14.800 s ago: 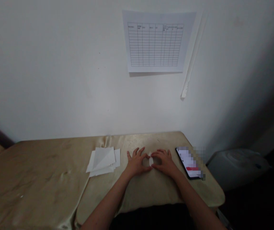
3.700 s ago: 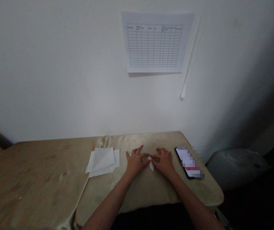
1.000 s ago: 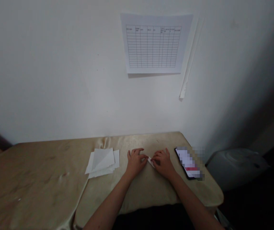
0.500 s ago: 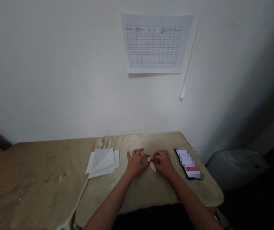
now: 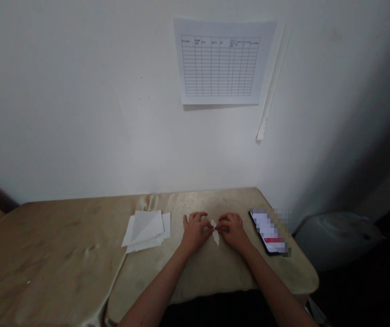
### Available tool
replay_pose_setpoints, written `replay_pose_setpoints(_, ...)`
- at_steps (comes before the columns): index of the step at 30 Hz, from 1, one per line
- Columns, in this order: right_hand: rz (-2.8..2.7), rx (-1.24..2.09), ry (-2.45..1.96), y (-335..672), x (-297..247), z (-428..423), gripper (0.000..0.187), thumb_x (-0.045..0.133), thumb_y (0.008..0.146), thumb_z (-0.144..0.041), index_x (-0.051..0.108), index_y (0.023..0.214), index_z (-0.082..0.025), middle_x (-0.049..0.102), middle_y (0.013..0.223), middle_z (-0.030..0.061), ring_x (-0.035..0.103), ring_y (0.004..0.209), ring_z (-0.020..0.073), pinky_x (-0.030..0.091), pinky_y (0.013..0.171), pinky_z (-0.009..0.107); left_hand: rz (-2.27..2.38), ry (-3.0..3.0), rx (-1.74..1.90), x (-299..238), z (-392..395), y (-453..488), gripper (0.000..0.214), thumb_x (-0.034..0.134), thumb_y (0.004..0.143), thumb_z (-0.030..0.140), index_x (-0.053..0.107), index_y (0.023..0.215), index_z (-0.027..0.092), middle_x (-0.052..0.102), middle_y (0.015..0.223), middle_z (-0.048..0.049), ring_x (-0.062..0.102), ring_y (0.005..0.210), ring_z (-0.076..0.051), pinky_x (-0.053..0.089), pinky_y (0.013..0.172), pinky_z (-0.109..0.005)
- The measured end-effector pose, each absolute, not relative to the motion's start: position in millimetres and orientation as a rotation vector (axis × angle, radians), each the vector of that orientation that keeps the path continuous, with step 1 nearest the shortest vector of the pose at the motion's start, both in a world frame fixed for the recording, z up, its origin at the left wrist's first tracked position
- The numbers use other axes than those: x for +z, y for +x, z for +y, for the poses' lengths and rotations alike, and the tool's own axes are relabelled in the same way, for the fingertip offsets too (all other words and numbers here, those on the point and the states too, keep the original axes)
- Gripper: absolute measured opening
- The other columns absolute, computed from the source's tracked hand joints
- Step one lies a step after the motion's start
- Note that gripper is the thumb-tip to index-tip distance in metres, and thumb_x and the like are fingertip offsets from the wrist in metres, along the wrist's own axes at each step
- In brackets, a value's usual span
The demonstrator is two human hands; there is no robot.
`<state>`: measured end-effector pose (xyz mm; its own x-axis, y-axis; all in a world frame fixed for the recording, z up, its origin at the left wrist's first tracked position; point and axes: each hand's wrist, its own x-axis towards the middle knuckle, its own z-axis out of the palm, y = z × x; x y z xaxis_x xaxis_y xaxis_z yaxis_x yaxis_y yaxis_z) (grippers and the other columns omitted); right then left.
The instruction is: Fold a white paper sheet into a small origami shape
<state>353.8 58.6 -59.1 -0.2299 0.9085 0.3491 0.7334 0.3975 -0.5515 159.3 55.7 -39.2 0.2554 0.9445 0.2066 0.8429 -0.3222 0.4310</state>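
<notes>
A small folded piece of white paper [image 5: 216,238], narrow and pointed at its near end, is pinched between my two hands just over the table. My left hand [image 5: 195,229] grips its left side with thumb and forefinger, the other fingers spread. From the right, my right hand [image 5: 232,228] pinches the same paper, its fingers curled. The fingertips nearly meet and hide the paper's middle. Left of my hands lies a loose stack of white paper sheets [image 5: 145,229].
A phone [image 5: 268,231] with a lit, partly blurred screen lies on the table [image 5: 75,245] to the right. A printed grid sheet [image 5: 220,66] hangs on the wall. A pale, rounded container [image 5: 334,240] stands beyond the table's right edge.
The folded paper has turned slightly, its near tip swinging left, and its far tip now shows between my fingers. Both hands keep their pinch in nearly the same place.
</notes>
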Motion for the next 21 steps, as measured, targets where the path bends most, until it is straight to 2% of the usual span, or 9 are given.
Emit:
replay_pose_setpoints(6,-2.053,0.418,-1.311,354.7,-60.7,60.2,0.02,0.067,0.082,-0.016,0.079,0.084,-0.032,0.072,0.116,0.0026,0.055,0.12,0.0261,0.027,0.114,0.054,1.566,2.355,0.591,-40.7,58.1,150.7,0.014,0.072,0.084,0.036,0.077,0.097,0.038,0.057,0.141,0.0005,0.04,0.137,-0.032,0.003,0.115,-0.074)
replay_pose_setpoints(13,-2.082,0.516,-1.27,355.5,-58.3,60.9,0.027,0.064,0.08,-0.012,0.079,0.089,-0.032,0.075,0.111,0.0015,0.056,0.122,0.0249,0.02,0.116,0.056,1.53,2.375,0.577,-38.5,56.8,148.4,0.025,0.077,0.079,0.038,0.075,0.104,0.039,0.055,0.143,-0.0011,0.038,0.138,-0.033,0.0,0.114,-0.076)
replay_pose_setpoints(21,-2.088,0.556,-1.334,357.5,-52.3,56.5,0.026,0.064,0.078,-0.012,0.078,0.088,-0.032,0.075,0.111,0.0022,0.059,0.118,0.0249,0.013,0.116,0.06,1.526,2.4,0.591,-34.8,56.4,148.7,0.013,0.079,0.08,0.038,0.077,0.093,0.037,0.055,0.143,-0.0016,0.04,0.138,-0.031,-0.001,0.114,-0.075)
